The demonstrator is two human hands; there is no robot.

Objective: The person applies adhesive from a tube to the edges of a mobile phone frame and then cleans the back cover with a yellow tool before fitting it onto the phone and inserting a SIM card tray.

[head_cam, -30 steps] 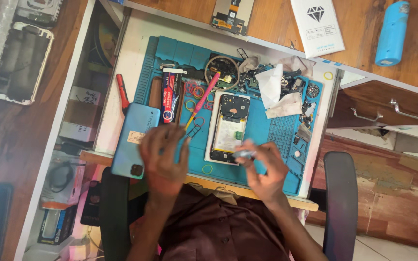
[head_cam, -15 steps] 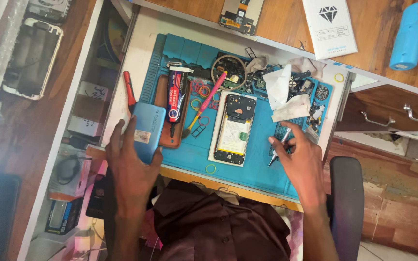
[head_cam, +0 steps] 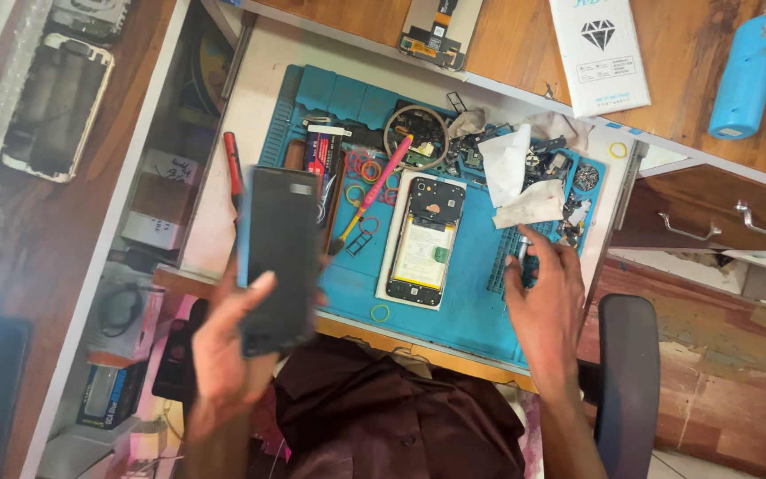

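Observation:
My left hand (head_cam: 223,350) holds a dark flat phone cover (head_cam: 281,257) with a blue edge, raised above the left side of the blue work mat (head_cam: 472,315). An opened phone (head_cam: 425,239), with its battery and board showing, lies face down in the middle of the mat. My right hand (head_cam: 544,306) rests on the mat's right part. Its fingertips close on a small blue-handled tool (head_cam: 525,259) beside a ridged section of the mat. A pink pry tool (head_cam: 374,191) lies left of the opened phone.
Crumpled white tissue (head_cam: 511,173), small parts and rubber rings litter the mat's far side. A red screwdriver (head_cam: 234,173) lies at the left. On the wooden top are a white box (head_cam: 600,49), a blue bottle (head_cam: 745,75) and a phone part (head_cam: 441,31). An open drawer (head_cam: 738,222) stands at the right.
My left hand lifted the cover off the mat and turned its dark side up. My right hand moved from beside the opened phone to the mat's right part with the tool.

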